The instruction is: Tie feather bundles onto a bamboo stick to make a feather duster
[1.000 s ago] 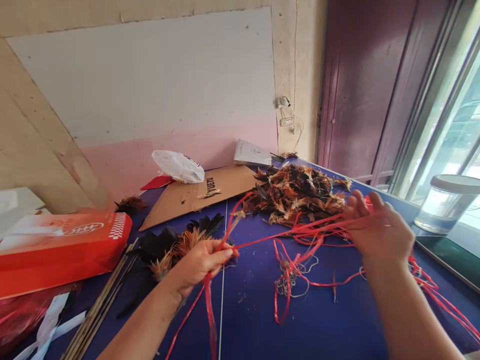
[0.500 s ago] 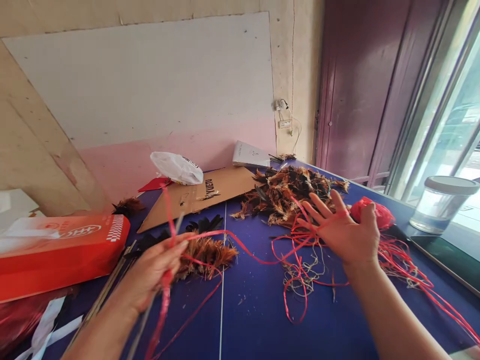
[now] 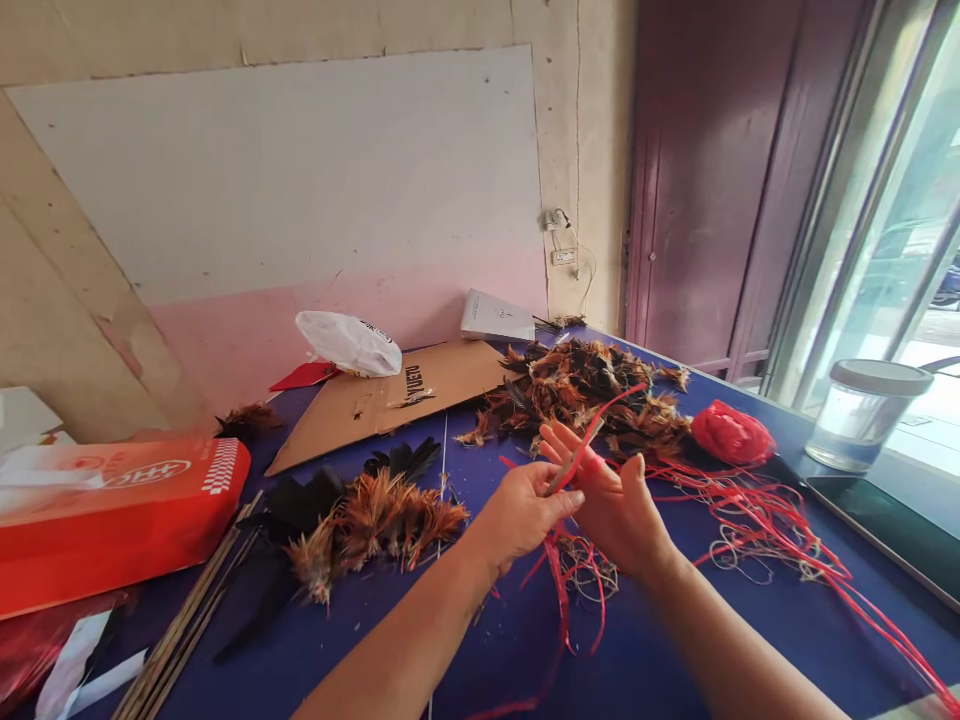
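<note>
My left hand [image 3: 521, 515] is closed around a thin stick [image 3: 564, 474], with a red plastic string [image 3: 604, 408] running along it. Beside and touching it, my right hand [image 3: 626, 515] is held palm up with fingers stretched out and thumb raised. Red string crosses the right hand's fingers. Below both hands hang more red strands, over a tangle of pale thread [image 3: 596, 575] on the table. To the left lies a bunch of brown and black feathers [image 3: 375, 520]. A heap of loose brown feathers [image 3: 585, 385] sits behind my hands.
On the blue table [image 3: 360, 660] are a ball of red string [image 3: 733, 433], a lidded clear jar [image 3: 855, 425] and a dark phone-like slab [image 3: 885, 530]. A flat cardboard piece [image 3: 390, 395] lies at the back. Left are thin sticks [image 3: 184, 620] and a red-orange bag [image 3: 112, 530].
My left hand has moved right with the stick and now meets my right hand. The right hand has shifted left and down, still spread. The feather bunch on the left is uncovered.
</note>
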{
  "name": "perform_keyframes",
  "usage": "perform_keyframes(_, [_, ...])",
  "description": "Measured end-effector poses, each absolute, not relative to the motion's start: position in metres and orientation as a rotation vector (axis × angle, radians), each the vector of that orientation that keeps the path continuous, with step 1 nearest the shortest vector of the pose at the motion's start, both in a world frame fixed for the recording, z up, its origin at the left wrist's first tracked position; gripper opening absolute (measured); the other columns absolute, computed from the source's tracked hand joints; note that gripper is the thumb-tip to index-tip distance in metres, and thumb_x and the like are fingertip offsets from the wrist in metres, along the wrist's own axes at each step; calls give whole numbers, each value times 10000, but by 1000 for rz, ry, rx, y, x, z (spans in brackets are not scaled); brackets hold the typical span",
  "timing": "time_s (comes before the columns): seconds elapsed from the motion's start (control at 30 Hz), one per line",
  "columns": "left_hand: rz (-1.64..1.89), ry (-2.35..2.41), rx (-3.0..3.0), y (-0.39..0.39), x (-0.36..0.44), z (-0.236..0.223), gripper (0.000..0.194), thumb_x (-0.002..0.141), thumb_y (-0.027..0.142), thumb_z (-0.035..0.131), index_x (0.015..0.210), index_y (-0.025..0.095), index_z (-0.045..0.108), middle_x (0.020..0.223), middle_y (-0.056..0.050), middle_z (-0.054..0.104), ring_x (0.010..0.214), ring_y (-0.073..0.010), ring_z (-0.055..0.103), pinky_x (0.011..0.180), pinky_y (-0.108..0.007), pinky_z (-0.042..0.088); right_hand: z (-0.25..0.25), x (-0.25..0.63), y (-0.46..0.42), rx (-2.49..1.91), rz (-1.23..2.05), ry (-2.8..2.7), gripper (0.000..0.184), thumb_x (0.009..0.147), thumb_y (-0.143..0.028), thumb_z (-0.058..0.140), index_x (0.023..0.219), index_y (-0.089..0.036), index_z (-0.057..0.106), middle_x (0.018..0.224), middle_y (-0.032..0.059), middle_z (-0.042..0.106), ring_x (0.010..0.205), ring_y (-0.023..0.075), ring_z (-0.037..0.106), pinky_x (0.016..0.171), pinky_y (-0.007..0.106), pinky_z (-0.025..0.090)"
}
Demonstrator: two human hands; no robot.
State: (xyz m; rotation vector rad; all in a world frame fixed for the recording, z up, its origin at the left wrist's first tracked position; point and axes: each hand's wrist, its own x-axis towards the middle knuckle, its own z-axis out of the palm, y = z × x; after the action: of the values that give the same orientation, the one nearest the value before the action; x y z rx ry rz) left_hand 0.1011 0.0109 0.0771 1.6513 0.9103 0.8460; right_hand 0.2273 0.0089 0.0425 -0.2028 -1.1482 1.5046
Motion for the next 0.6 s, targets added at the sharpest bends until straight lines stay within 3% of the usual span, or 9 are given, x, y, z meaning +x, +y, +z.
perform_keyframes(0.17, [861,1081,1624,10,98,75,205,688,273,586,810,112,624,665,-4,558,639,-124,480,602,-237,357,39,221,7,-225,1605,-1133,669,746,-720,274,1222,-305,496,1302,33,464,1294,244,231,1054,463,123])
perform_keyframes(0.27, [889,1162,1662,8,101,72,151,682,257,572,717,119,621,575,30,492,538,-88,401,526,-219,310,39,216,4,-310,1570,-1150,687,732,-722,314,1228,-283,494,1315,52,446,1294,250,226,1057,462,101])
perform_keyframes(0.4, [676,1009,1478,6,90,77,152,662,289,601,657,139,578,448,80,346,401,-49,251,398,-198,189,40,223,7,-386,1513,-1286,726,709,-755,280,1194,-276,531,1352,58,398,1264,300,284,1016,521,175])
perform_keyframes(0.53, [507,812,1279,2,53,96,271,705,310,576,513,159,459,368,111,202,331,-27,90,339,-202,108,37,255,31,-561,1235,-1408,546,672,-633,543,1038,-240,641,1385,44,348,1302,291,191,1051,474,100])
perform_keyframes(0.6, [551,809,1280,-2,29,106,304,712,320,586,495,159,447,357,110,197,311,-21,97,325,-199,105,35,273,45,-609,1209,-1275,519,711,-632,497,1016,-238,646,1357,50,393,1301,275,199,1046,487,112])
